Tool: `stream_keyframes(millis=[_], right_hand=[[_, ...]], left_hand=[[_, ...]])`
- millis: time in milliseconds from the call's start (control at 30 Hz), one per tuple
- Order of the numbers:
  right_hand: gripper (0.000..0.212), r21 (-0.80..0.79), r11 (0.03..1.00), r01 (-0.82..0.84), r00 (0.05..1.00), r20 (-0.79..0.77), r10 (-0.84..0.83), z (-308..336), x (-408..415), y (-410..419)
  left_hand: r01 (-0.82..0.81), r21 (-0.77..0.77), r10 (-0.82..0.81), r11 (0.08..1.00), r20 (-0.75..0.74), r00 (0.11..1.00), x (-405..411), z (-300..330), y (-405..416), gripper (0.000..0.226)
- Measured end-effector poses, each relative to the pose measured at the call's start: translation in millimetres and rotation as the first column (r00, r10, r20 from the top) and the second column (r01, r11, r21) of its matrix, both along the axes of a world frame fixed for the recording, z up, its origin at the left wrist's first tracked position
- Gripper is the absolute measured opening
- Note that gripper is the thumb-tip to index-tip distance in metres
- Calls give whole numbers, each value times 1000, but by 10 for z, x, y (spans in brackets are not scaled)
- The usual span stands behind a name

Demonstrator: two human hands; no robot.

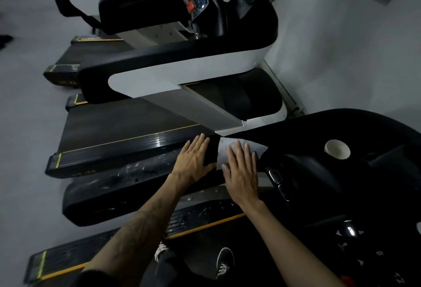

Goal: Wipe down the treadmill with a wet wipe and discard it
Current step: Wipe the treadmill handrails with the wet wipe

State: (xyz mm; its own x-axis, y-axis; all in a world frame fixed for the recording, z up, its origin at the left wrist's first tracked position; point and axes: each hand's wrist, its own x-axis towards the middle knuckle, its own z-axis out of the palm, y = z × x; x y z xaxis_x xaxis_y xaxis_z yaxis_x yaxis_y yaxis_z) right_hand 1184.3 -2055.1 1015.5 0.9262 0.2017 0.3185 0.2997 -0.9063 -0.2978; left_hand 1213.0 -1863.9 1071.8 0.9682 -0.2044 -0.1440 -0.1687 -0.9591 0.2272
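Both hands lie flat with fingers straight at centre frame, pressed against the side arm of the nearest treadmill [141, 192]. On the left hand [193, 161], the grip is released, the palm resting on the black part of the arm, fingertips pointing toward the upper right. On the right hand [242, 170], the grip is likewise released: its fingers spread over a pale patch [224, 147] that shows just above and between the two hands. Whether that patch is the wet wipe or a light panel of the machine cannot be told in the dim light.

A tattooed left forearm [136, 227] rises from the bottom edge of the frame; the bare right forearm runs up from the lower right. Below them, two dark lace-up shoes [224, 261] stand on the treadmill's belt, whose side rail carries a yellow stripe and a scatter of wet-looking spots.

At right of centre, a white cup [337, 149] sits in a holder of the black console. Two small buttons [276, 178] show on the handle just right of the right hand.

Across the upper half of the frame stand two more treadmills [182, 65] with black-and-white arms, set side by side on a grey floor [20, 109] against a pale wall [341, 47].
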Motion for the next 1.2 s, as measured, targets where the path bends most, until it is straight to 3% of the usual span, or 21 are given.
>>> stream_keyframes(millis=[133,367,567,767,1000,1200], right_hand=[[56,-88,966,-245,969,15,247,24,94,171],[52,12,999,-48,998,28,48,82,105,176],[52,-149,958,-246,968,15,251,113,260,229],[54,-74,997,-34,999,0,34,128,163,125],[53,-198,943,-269,963,-22,270,156,313,172],[56,-109,993,-50,999,-13,49,134,161,207]], left_hand=[[-5,33,5,999,-2,1000,-78,-1,127,93],[-48,48,47,998,17,999,-131,-20,246,95],[-57,-2,57,998,19,998,-147,-50,246,94],[-89,-28,90,996,38,995,-144,-74,228,93],[-83,-30,84,996,38,996,-140,-87,243,97],[-107,-31,108,994,35,993,-146,-71,217,95]])
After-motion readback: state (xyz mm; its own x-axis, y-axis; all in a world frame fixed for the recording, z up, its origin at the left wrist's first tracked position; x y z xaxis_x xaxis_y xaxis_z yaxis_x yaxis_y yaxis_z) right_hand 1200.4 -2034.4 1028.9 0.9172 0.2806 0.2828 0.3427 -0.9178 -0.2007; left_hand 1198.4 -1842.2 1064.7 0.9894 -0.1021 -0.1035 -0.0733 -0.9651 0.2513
